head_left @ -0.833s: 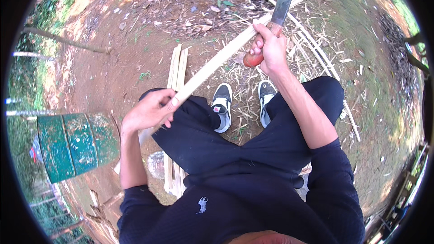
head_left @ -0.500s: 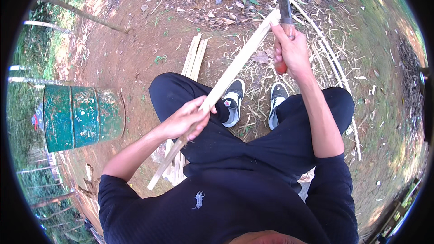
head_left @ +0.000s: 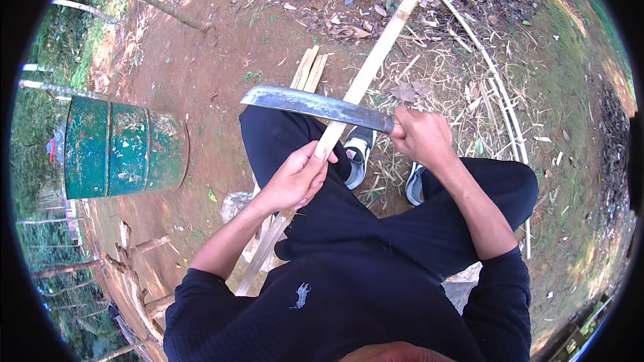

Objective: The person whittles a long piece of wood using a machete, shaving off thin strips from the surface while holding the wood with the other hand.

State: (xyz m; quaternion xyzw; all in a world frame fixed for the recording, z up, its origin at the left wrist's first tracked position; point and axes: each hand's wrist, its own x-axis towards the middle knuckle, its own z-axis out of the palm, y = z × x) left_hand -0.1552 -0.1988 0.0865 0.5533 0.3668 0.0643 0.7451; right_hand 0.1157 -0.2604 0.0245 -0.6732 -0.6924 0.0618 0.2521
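My left hand [head_left: 295, 177] is closed around a long pale strip of split bamboo [head_left: 377, 57], which slants from beside my left hip up to the far right. In my right hand [head_left: 424, 138] is the handle of a machete [head_left: 315, 107]. Its broad dark blade points left and lies across the strip, just beyond my left hand. Whether the edge bites into the bamboo cannot be made out. The machete's handle is mostly hidden in my fingers.
More bamboo strips [head_left: 310, 70] lie beyond my left knee. Thin shavings [head_left: 436, 84] litter the ground ahead, beside a long curved strip [head_left: 500, 84] on the right. A green metal drum [head_left: 127, 149] stands at the left. Dry branches [head_left: 131, 281] lie behind it.
The machete has swung down from pointing away to lying leftward across the strip. My right hand has come lower. My left hand still grips the strip, which is now steeper.
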